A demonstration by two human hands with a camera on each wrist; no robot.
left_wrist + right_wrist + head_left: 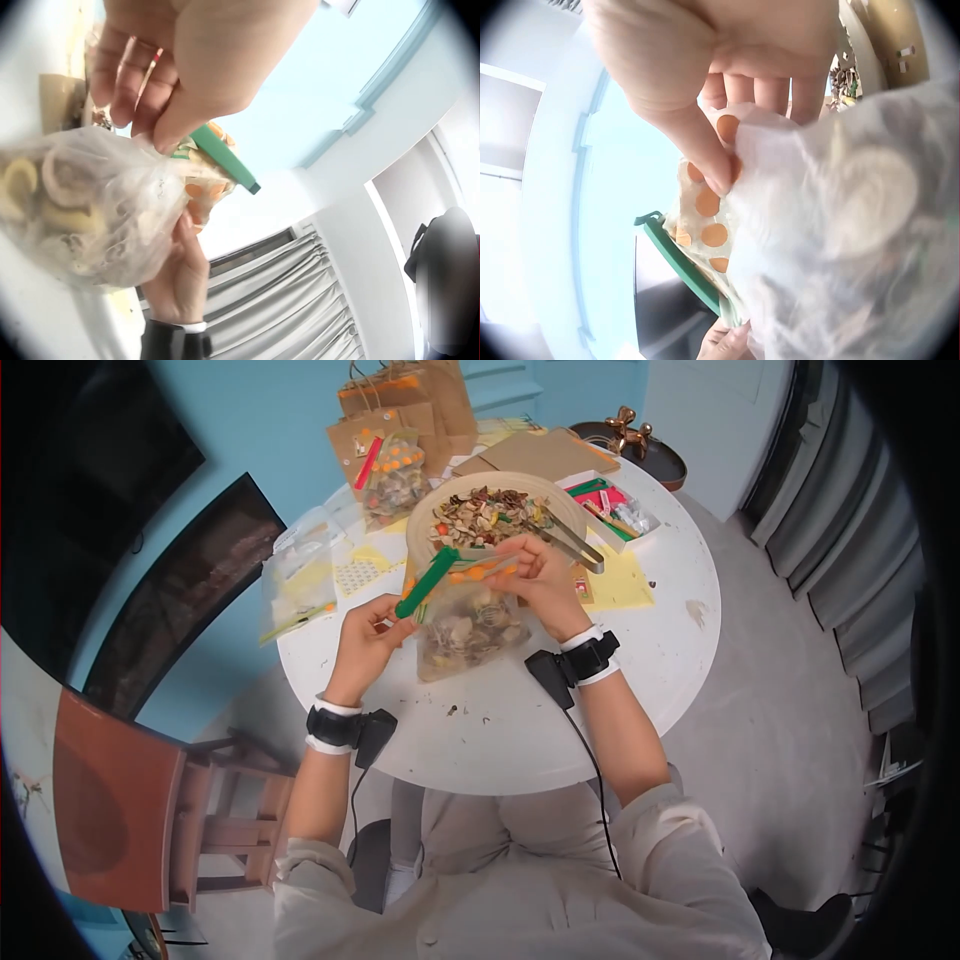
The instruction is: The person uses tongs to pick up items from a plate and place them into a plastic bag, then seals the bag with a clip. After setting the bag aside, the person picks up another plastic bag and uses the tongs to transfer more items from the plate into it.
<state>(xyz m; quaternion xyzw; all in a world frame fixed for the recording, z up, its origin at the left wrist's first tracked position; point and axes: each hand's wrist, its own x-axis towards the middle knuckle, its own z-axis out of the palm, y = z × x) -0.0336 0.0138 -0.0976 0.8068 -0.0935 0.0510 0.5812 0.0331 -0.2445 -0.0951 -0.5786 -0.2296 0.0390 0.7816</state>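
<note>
A clear plastic bag [465, 635] with orange dots near its top, full of dried pale and brown pieces, stands between my hands over the near part of the white table. My left hand [368, 645] pinches its top left corner together with the lower end of a green bag clip [428, 582]. That clip slants up and away along the bag's mouth. My right hand [545, 585] pinches the dotted top edge [714, 201] on the other side, thumb against the film. In the left wrist view the pieces [64, 199] show through the film, some ring-shaped.
Behind the bag stands a wide bowl [415, 540] of mixed dried pieces, with metal tongs [575, 548] across its rim. A filled bag with a red clip [368, 463], paper bags [400, 420], a box of clips [625, 520], and flat plastic bags [300, 575] surround it.
</note>
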